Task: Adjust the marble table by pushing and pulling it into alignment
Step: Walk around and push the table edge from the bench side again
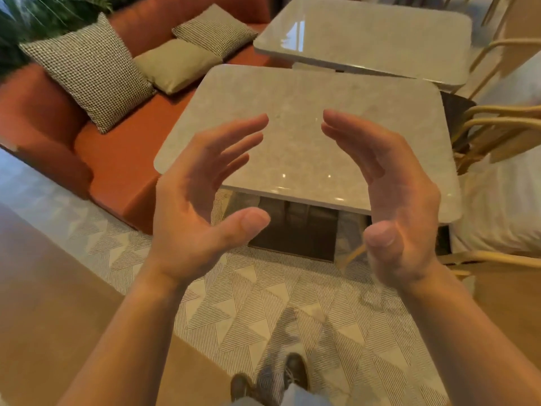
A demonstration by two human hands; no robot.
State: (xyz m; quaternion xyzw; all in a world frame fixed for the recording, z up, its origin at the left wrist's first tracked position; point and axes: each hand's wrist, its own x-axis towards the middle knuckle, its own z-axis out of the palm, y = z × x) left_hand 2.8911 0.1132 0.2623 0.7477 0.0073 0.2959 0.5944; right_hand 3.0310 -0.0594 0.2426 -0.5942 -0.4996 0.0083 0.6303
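A square marble table (307, 92) with a pale grey glossy top and rounded corners stands in front of me on a dark base. My left hand (202, 200) and my right hand (392, 200) are raised in the air between me and the table, palms facing each other, fingers spread and slightly curled. Neither hand touches the table; both hold nothing. The hands cover part of the table's near edge.
A second marble table (374, 33) stands just behind the first. An orange sofa (117, 153) with checked and beige cushions (87, 68) runs along the left. Wooden chairs (497, 127) stand at the right. A wooden surface (44, 288) lies at lower left, over a patterned floor (263, 303).
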